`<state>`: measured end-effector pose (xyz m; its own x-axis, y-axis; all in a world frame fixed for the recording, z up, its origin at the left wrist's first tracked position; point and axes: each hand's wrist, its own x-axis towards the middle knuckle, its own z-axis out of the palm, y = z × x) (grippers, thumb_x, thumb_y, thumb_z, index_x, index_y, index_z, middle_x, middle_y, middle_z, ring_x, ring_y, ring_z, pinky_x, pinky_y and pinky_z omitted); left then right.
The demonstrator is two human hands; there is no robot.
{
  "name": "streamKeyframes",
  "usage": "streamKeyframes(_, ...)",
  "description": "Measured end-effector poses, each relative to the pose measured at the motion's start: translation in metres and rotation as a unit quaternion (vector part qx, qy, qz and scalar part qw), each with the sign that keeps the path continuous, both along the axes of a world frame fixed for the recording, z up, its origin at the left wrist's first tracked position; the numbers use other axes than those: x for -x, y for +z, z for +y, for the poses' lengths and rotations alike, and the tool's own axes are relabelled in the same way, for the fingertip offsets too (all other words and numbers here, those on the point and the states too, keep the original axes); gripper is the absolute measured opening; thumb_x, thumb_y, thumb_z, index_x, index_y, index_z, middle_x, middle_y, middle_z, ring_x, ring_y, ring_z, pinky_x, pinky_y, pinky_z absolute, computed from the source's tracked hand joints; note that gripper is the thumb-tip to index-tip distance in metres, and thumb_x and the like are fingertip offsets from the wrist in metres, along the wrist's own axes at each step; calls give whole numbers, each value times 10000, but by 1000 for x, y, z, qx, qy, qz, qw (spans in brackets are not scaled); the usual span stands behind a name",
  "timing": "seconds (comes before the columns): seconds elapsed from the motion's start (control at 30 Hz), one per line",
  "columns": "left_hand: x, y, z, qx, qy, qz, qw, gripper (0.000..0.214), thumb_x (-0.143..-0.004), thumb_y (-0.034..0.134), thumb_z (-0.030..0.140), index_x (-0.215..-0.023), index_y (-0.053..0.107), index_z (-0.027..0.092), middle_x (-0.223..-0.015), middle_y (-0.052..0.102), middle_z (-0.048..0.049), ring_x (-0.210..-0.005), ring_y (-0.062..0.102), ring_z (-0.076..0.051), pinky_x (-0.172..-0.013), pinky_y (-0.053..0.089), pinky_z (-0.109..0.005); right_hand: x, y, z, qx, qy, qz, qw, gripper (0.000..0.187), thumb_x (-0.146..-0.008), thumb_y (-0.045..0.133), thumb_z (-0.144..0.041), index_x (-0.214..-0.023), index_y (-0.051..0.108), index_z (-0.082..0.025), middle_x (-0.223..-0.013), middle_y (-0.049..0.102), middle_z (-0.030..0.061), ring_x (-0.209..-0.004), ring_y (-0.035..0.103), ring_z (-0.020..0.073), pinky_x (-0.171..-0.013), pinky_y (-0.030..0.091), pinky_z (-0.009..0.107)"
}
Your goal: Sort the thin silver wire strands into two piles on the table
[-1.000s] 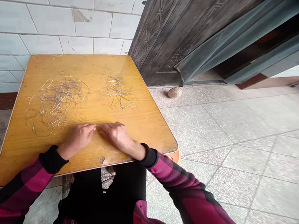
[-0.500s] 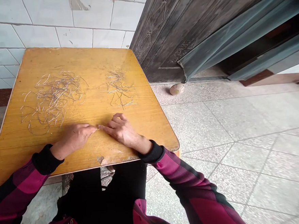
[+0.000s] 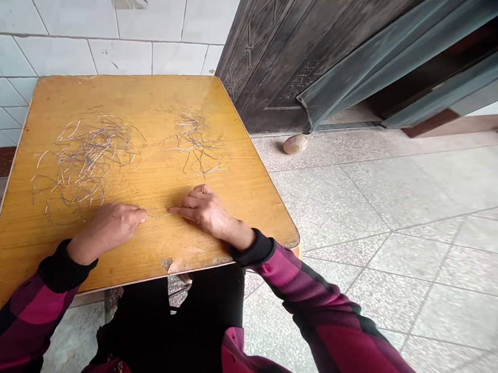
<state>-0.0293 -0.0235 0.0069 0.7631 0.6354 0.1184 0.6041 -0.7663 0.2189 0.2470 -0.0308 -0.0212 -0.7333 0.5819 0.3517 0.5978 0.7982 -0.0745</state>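
Two loose heaps on that yellow wooden table (image 3: pixel 140 92), then?

Yes: a larger tangle of thin silvery wire (image 3: pixel 87 163) on the left, and a smaller, sparser silvery tangle (image 3: pixel 197 142) on the right.

And the hands?

The bare left hand (image 3: pixel 109 229) and bare right hand (image 3: pixel 208 212) rest apart, with one short silvery wire strand (image 3: pixel 159 216) lying between their fingertips. I cannot tell whether it's pinched.

What's done, what's left?

That single strand lies clear of both heaps, while plenty of wire remains tangled in each.
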Motion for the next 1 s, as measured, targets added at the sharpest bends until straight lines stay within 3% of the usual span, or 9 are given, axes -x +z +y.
streamKeyframes(0.2,17,13,6,-27,63,-14,998,286,-841,444,94,-624,593,207,-588,573,-17,-539,515,-163,-559,424,-293,-2,1,3,20,-46,-19,999,329,-1040,378,-247,-1083,704,-243,-792,602,28,-790,479,189,-807,339,373)
streamKeyframes(0.27,8,15,1,-70,69,-65,993,272,-892,433,112,-737,641,194,-758,656,-52,-715,617,-192,-692,516,-329,0,1,4,15,-51,-30,998,338,-1041,373,-247,-1071,710,-250,-802,609,33,-794,479,191,-802,329,373)
streamKeyframes(0.37,-16,7,-13,-105,-29,-107,988,288,-908,421,64,-1045,664,135,-1128,694,-118,-1066,639,-229,-958,529,-396,3,1,5,-4,-55,-33,998,316,-1033,403,-240,-1068,716,-254,-801,608,34,-785,470,187,-785,310,363)
streamKeyframes(0.47,-36,-9,-27,-121,-88,-62,987,390,-889,383,11,-1200,611,64,-1304,628,-188,-1243,574,-258,-1039,507,-414,5,-1,5,-17,-56,-26,998,294,-1022,434,-238,-1049,726,-233,-789,600,41,-773,464,184,-769,296,357)
streamKeyframes(0.63,-43,-26,-36,-140,-72,5,988,470,-873,345,13,-1285,573,20,-1372,577,-221,-1319,521,-286,-1073,489,-428,4,-1,7,-8,-60,-30,998,288,-1014,450,-235,-1009,738,-227,-795,601,45,-776,475,184,-778,296,353)
streamKeyframes(0.8,-50,-22,-42,-169,-56,74,981,479,-862,366,43,-1282,594,3,-1367,582,-215,-1315,526,-297,-1094,471,-407,-9,8,9,11,-52,-35,998,260,-1003,478,-274,-1081,713,-192,-869,631,65,-821,502,190,-813,318,353)
streamKeyframes(1.0,-60,-7,-47,-191,-55,154,968,466,-874,392,37,-1290,587,-40,-1374,559,-246,-1284,554,-308,-1098,461,-400,-26,12,6,24,-29,-57,998,227,-999,484,-202,-1017,710,-189,-926,647,71,-864,522,190,-780,346,336)
